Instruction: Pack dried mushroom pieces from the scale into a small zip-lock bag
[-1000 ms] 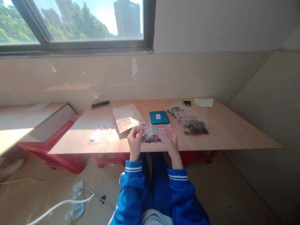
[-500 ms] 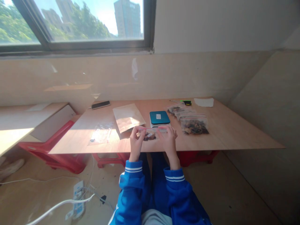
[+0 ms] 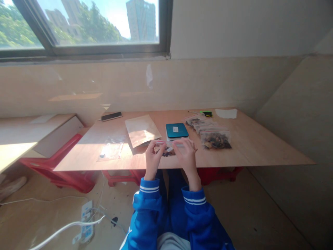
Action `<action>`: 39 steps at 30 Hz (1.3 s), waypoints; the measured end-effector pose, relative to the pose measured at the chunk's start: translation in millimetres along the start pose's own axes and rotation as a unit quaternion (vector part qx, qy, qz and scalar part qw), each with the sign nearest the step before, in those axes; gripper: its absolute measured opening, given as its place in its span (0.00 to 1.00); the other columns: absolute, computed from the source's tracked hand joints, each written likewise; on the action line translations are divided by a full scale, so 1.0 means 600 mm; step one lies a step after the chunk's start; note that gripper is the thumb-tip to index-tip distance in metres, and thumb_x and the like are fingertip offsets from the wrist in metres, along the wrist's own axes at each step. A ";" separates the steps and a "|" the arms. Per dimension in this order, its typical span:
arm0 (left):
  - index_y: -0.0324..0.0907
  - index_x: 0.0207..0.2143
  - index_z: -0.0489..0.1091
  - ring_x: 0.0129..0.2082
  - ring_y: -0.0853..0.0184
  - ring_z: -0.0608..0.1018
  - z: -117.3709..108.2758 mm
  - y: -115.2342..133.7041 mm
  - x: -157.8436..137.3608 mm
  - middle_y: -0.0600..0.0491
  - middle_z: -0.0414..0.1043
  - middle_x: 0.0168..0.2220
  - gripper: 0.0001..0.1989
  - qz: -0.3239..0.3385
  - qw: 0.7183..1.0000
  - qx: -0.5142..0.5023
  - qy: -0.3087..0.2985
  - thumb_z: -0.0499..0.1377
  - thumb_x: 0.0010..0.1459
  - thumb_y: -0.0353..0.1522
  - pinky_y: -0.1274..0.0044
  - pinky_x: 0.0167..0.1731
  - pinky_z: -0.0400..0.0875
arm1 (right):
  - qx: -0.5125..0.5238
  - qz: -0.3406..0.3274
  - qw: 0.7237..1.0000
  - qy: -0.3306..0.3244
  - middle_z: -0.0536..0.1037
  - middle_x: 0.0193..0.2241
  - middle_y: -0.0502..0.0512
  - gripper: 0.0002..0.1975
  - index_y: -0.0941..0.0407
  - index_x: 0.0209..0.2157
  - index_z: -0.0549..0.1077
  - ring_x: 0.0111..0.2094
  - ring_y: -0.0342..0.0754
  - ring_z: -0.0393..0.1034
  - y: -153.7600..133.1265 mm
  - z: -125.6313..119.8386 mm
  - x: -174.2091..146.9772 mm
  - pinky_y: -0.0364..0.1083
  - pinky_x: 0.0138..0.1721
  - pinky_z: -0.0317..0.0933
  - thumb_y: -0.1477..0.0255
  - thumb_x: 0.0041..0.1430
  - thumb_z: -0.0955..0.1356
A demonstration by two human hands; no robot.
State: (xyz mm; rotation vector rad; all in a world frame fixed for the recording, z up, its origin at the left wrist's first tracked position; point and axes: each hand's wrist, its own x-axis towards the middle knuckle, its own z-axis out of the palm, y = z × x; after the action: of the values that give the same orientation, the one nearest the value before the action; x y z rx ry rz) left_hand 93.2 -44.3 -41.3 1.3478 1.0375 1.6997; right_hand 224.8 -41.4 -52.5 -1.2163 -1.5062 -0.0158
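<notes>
Between my hands is a clear zip bag (image 3: pixel 169 150) with a pink-red seal strip and dark and tan dried pieces inside. My left hand (image 3: pixel 154 155) pinches the left part of its top edge. My right hand (image 3: pixel 186 154) pinches the seal strip further right, with its thumb and fingers pressed together. The bag is held at the table's near edge, just in front of a scale with a teal top (image 3: pixel 177 130). My fingers hide both ends of the strip.
Several filled zip bags (image 3: pixel 216 140) lie right of the scale. To its left are a brown paper bag (image 3: pixel 142 130), flat clear bags (image 3: pixel 111 149) and a phone (image 3: pixel 111 116). A green-black tool (image 3: pixel 207 114) and white paper (image 3: pixel 226 113) lie at the back. A power strip (image 3: pixel 87 222) is on the floor.
My left hand has shifted slightly right along the bag's seal, closer to my right hand. The right hand has moved only a little. Things on the table stay where they were.
</notes>
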 end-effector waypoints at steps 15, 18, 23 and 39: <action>0.43 0.30 0.75 0.36 0.64 0.75 -0.003 -0.005 0.003 0.51 0.75 0.31 0.06 0.030 0.999 0.035 -0.014 0.63 0.53 0.37 0.73 0.38 0.69 | -0.009 -0.009 1.000 -0.027 0.79 0.35 0.53 0.08 0.52 0.32 0.75 0.45 0.53 0.70 0.004 -0.001 -0.001 0.55 0.54 0.48 0.65 0.61 0.66; 0.43 0.30 0.76 0.36 0.65 0.75 -0.004 -0.004 0.002 0.52 0.75 0.31 0.06 0.030 0.999 0.038 -0.015 0.63 0.54 0.36 0.74 0.38 0.69 | -0.018 -0.014 0.999 -0.027 0.79 0.34 0.53 0.08 0.52 0.32 0.75 0.44 0.53 0.69 0.004 -0.002 -0.001 0.54 0.53 0.49 0.64 0.61 0.66; 0.44 0.31 0.76 0.36 0.64 0.75 -0.005 -0.005 0.002 0.51 0.75 0.32 0.06 0.038 0.997 0.057 -0.024 0.62 0.55 0.36 0.73 0.39 0.69 | -0.026 -0.026 0.999 -0.024 0.78 0.33 0.53 0.09 0.52 0.30 0.76 0.42 0.52 0.70 0.002 -0.006 0.000 0.53 0.51 0.50 0.65 0.61 0.67; 0.43 0.31 0.74 0.36 0.65 0.75 -0.006 0.003 0.003 0.52 0.74 0.32 0.06 0.070 0.993 0.085 -0.033 0.61 0.56 0.35 0.74 0.38 0.69 | -0.002 -0.024 0.999 -0.043 0.80 0.33 0.52 0.08 0.52 0.32 0.75 0.42 0.51 0.72 -0.009 -0.006 0.002 0.52 0.51 0.48 0.64 0.61 0.67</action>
State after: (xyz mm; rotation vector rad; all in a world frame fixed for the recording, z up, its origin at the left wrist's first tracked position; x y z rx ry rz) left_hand 89.5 -44.3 -39.3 1.6090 1.0926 1.6839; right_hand 223.8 -45.1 -47.1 -1.1967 -1.6119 0.0007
